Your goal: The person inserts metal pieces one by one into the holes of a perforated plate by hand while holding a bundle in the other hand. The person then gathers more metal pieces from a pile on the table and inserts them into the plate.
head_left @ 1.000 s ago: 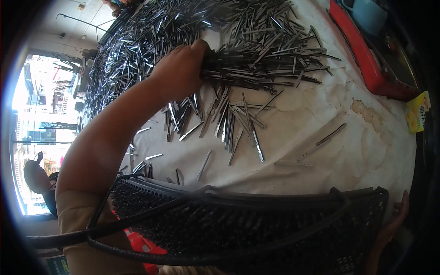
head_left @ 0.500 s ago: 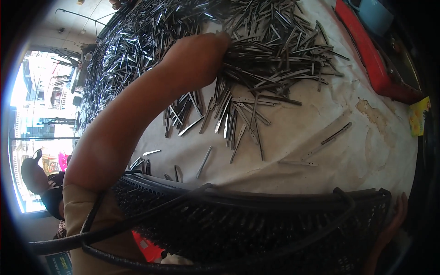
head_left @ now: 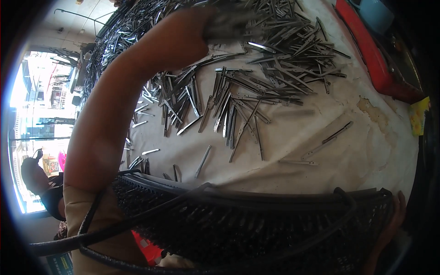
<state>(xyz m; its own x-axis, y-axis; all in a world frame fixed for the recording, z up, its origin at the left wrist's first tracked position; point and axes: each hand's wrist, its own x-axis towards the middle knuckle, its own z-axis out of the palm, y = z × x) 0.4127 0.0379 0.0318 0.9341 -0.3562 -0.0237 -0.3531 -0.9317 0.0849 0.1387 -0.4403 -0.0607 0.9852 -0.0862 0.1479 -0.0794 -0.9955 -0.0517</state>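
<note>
My left hand (head_left: 190, 39) reaches across to the far side of the table, over a big heap of thin, dark metal strips with small holes (head_left: 293, 59). A motion-blurred bunch of strips (head_left: 231, 25) juts from its fingers, which are themselves hidden. At the lower right, the fingers of my right hand (head_left: 398, 214) curl round the end of a long black basket (head_left: 266, 198) with a perforated wall. This basket lies along the near table edge. Its inside is too dark to make out well.
Brownish, stained paper (head_left: 321, 176) covers the table, with a few loose strips scattered on it. A red tray (head_left: 373, 68) and a light blue cup (head_left: 376, 16) stand at the far right. Bent black rods (head_left: 137, 224) cross in front. Another person (head_left: 39, 181) is at the left.
My left hand has moved away and slightly left, and the bunch of strips beside it has shifted with it, baring some paper. My right hand stays at the basket's end.
</note>
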